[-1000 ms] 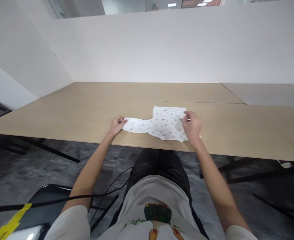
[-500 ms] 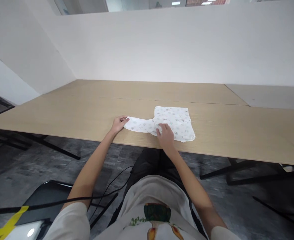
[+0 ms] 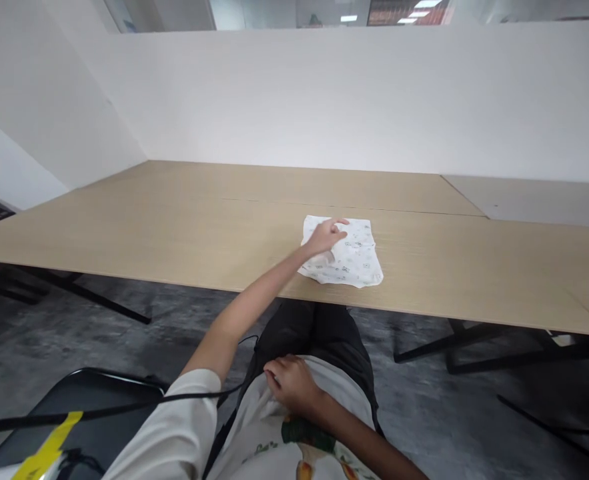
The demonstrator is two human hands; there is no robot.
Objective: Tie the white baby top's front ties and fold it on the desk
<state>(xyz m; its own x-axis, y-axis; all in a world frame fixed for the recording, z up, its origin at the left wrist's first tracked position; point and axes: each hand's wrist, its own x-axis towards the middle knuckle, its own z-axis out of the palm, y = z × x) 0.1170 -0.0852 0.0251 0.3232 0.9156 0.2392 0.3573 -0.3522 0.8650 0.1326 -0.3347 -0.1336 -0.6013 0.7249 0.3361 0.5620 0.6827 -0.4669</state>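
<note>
Left hand (image 3: 325, 237) reaches forward across the counter (image 3: 174, 227), fingers curled down on the left part of a small white printed cloth (image 3: 351, 261). Whether the fingers pinch fabric or only press on it cannot be told; the hand looks loosely closed, with a fold of cloth bunched just under the palm. Left arm runs long and straight from the short white sleeve (image 3: 174, 433) to the cloth.

Right hand (image 3: 289, 383) is off the counter, resting on the person's white shirt (image 3: 274, 447) at the stomach, fingers loosely curled, holding nothing that shows.

The cloth lies folded into a rough square near the counter's front edge, slightly right of centre in the view. Its near right corner comes close to the edge. Small dark print pattern on it, too fine to read.

Counter: pale wood-grain top, long and wide, a seam running across it behind the cloth. A grey panel (image 3: 539, 200) sits at the far right, level with the wood.

Room: plain white partition wall (image 3: 324, 100) behind the counter, a second white wall angled at left. Ceiling lights (image 3: 414, 8) show above the partition. Grey mottled floor (image 3: 74, 333) below, black counter legs on both sides. A black chair (image 3: 99, 407) at lower left carries a yellow tape strip (image 3: 49, 450), and a black cable (image 3: 124, 403) crosses it.
</note>
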